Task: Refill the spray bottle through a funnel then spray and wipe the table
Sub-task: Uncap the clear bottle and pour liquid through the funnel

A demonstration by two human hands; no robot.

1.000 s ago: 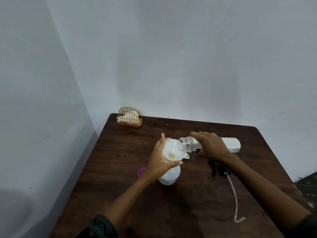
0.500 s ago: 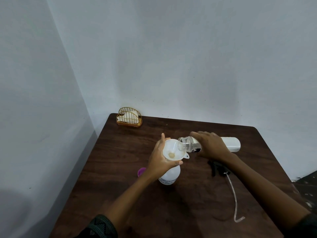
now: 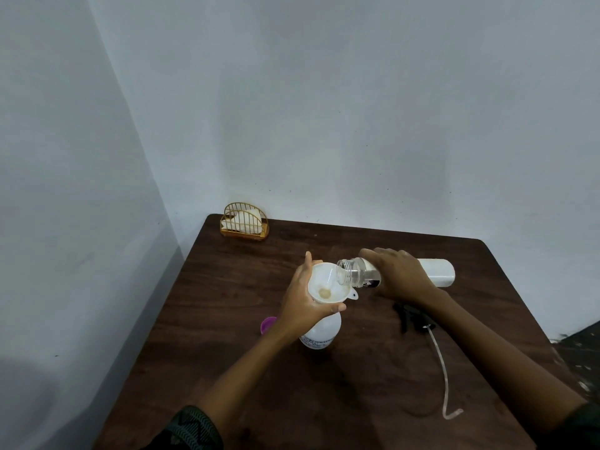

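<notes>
A white spray bottle stands uncapped on the dark wooden table, with a white funnel seated in its neck. My left hand grips the funnel's rim and the bottle's top. My right hand holds a clear refill bottle tipped almost flat, its open mouth over the funnel's bowl. A little pale liquid sits at the funnel's bottom. The black spray head with its long clear dip tube lies on the table to the right.
A gold wire holder with white napkins stands at the table's far left corner. A purple cap lies left of the spray bottle. Walls close in at the back and left. The table's right edge drops off to dark floor.
</notes>
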